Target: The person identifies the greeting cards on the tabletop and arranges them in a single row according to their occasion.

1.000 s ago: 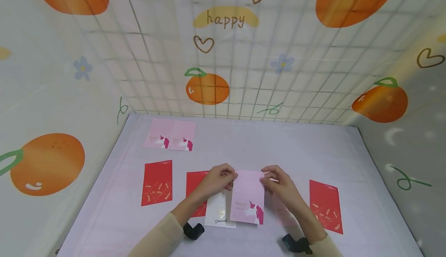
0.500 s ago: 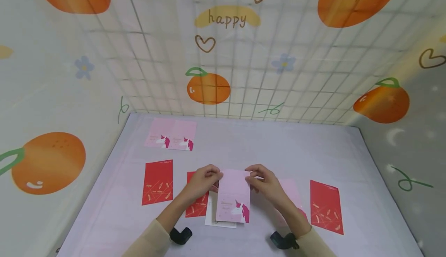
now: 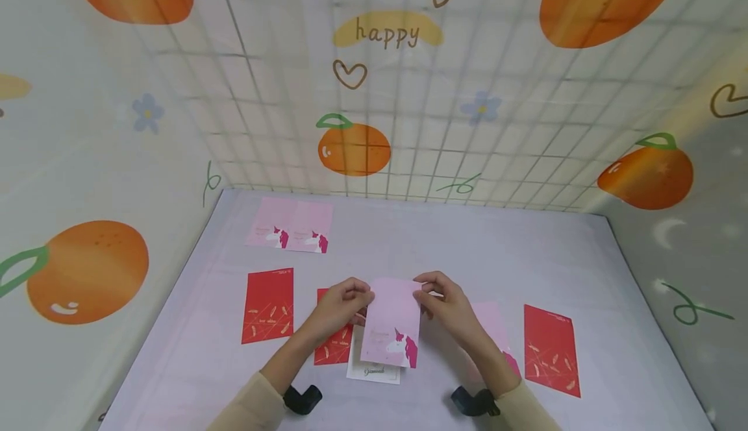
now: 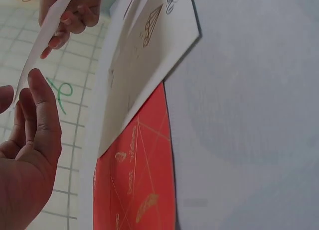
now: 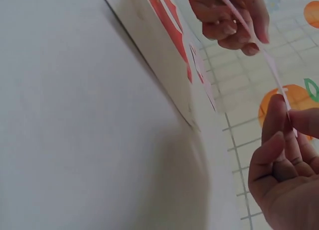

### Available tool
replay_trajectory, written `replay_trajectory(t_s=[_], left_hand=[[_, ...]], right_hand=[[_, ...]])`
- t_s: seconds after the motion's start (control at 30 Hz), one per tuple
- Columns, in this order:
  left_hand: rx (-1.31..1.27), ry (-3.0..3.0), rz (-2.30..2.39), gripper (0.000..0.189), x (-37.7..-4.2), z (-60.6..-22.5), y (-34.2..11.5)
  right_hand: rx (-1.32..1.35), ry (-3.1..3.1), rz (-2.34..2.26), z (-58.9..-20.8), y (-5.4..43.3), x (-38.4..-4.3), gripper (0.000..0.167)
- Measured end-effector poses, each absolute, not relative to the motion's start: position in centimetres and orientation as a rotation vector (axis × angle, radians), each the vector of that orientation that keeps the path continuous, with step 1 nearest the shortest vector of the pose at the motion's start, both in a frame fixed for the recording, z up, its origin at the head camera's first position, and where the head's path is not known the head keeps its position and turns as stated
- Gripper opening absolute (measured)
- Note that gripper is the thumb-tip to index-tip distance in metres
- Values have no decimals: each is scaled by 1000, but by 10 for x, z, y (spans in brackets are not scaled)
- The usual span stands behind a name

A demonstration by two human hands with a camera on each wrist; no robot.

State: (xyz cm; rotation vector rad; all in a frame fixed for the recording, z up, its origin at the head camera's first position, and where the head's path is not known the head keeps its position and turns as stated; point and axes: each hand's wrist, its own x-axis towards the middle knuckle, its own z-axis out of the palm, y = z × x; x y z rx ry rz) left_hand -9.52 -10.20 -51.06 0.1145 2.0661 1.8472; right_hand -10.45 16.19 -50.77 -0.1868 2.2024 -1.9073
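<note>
In the head view, a pink card (image 3: 390, 314) with a white-and-magenta unicorn is held up off the table by its two upper side edges. My left hand (image 3: 343, 302) pinches its left edge between thumb and fingers; my right hand (image 3: 447, 302) pinches the right edge. Edge-on in the right wrist view, the pink card (image 5: 271, 65) looks like a thin strip. Partly hidden below it lies a white card (image 3: 374, 372) lettered in dark script. That white card (image 4: 149, 56) overlaps a red card (image 4: 134, 175) in the left wrist view.
Another red card (image 3: 267, 306) lies at the left and one more red card (image 3: 552, 351) at the right. Two pink unicorn cards (image 3: 290, 225) sit side by side at the back left. Behind my right forearm is a pink card (image 3: 493, 327). Fabric walls (image 3: 374, 93) enclose the table.
Both hands have moved left with the pink card, bringing it over the white card. Most recently its lower edge has risen a little, and the white card's lettering shows below it.
</note>
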Motion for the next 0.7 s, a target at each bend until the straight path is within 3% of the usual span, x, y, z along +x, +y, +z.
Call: replay_trajectory(t_s=[0.7], left_hand=[[192,1914,1819,34,-81,-513,-96]], right_hand=[[-96,2265,-1992,-492,193,-120,30]])
